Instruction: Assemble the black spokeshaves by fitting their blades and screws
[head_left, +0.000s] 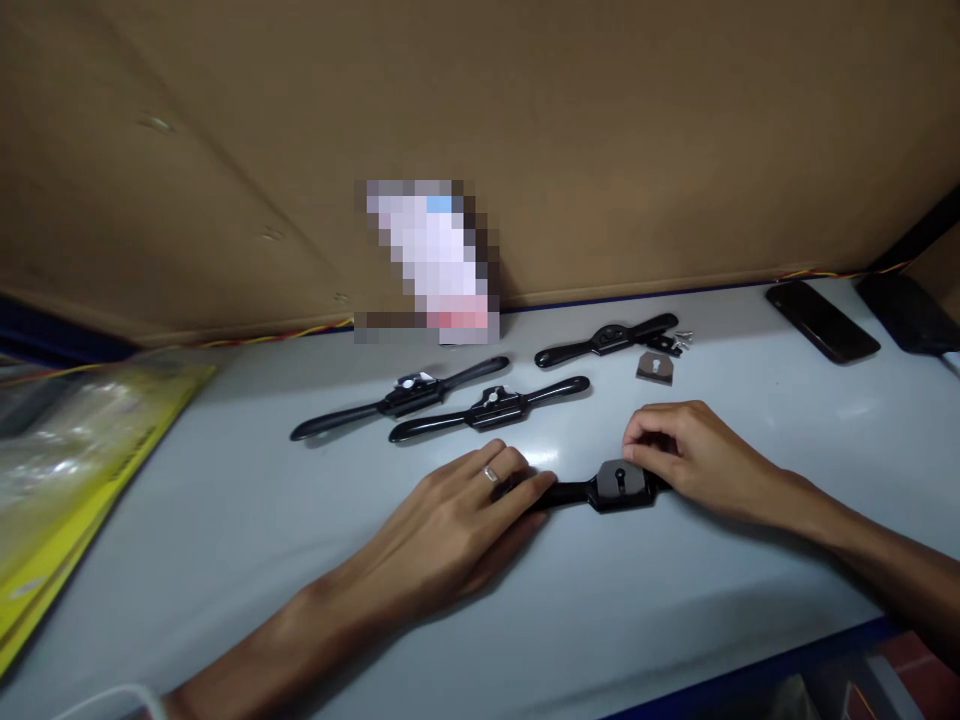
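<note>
At far left a yellow pack [105, 505] lies on the bench [247, 450]. Next come 2 black tools lying at a slant: a dull shave [409, 402] and a glossy shave [491, 412]. In front of them, the left hand [472, 500], a ring on 1 finger, grasps the left handle of the held shave [592, 494], which rests low over the bench between the 2 hands; whether it touches the bench is hard to tell. It looks like painted cast metal: probably stiff, fairly heavy for its length, and slick where the black finish shines. The 2 handles seem the best hold.

The blade [609, 484] lies on its middle, a thin flat plate with a keyhole slot. It is likely light and rigid, with perhaps 1 sharp edge, so the sides are safer to pinch.

Behind, a far shave [607, 342] lies near a loose blade [656, 372] and small screws [684, 340]. The right hand [690, 455] has its thumb at the blade's upper right corner, fingers curled; I cannot tell whether it pinches anything. Farther right lies a phone [821, 320].
</note>
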